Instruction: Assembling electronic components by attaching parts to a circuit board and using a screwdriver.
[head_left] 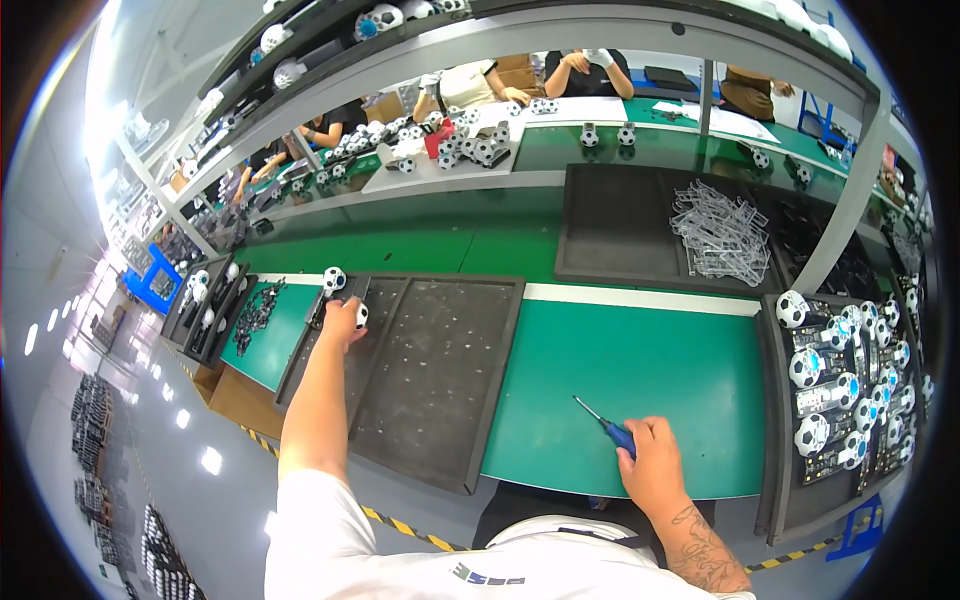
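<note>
My right hand point(655, 462) is closed round the blue handle of a screwdriver point(618, 434), low over the green work mat point(630, 375). The metal shaft points away and to the left. Stretched far forward, my left hand point(345, 322) is at the far left of a dark tray point(430, 375). Its fingers are closed on a black-and-white football-patterned unit point(361, 317), partly covered by the hand. A second football-patterned unit point(334, 279) sits just beyond the fingers, at the tray's far corner.
At right, a dark tray point(772, 430) holds several football-patterned units with circuit boards. Clear plastic parts point(718, 230) lie heaped in another tray beyond the mat. Small black parts point(258, 315) lie at left. A metal shelf frame point(845, 190) crosses above; co-workers sit across the green conveyor point(430, 245).
</note>
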